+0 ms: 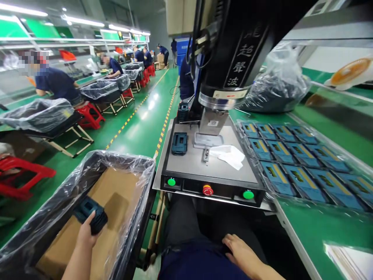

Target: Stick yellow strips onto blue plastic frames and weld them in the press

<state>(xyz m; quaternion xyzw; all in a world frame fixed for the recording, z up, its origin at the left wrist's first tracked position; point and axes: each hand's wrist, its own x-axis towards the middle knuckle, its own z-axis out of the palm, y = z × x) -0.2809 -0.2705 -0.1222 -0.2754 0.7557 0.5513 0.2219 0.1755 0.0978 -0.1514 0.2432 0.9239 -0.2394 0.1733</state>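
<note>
My left hand [87, 232] grips a small stack of dark teal plastic housings [91, 213] above a plastic-lined bin [149, 165] on my left. Brown cardboard [124, 181] lines the bin's floor. On my lap rests my right hand [240, 251], fingers stretched out and holding nothing. Ahead of me stands an ultrasonic welding machine [230, 66], its metal horn [213, 121] above a pale fixture [208, 140]. More teal housings [179, 143] sit on the left of its metal table, and a white cloth [229, 154] lies to the right of the fixture.
The machine's front carries two green buttons [248, 194] and a red stop button [208, 189]. To the right, a clear tray [269, 194] holds rows of teal housings with yellow strips. A bagged black bin [274, 93] stands behind it. People sit at a line on the far left.
</note>
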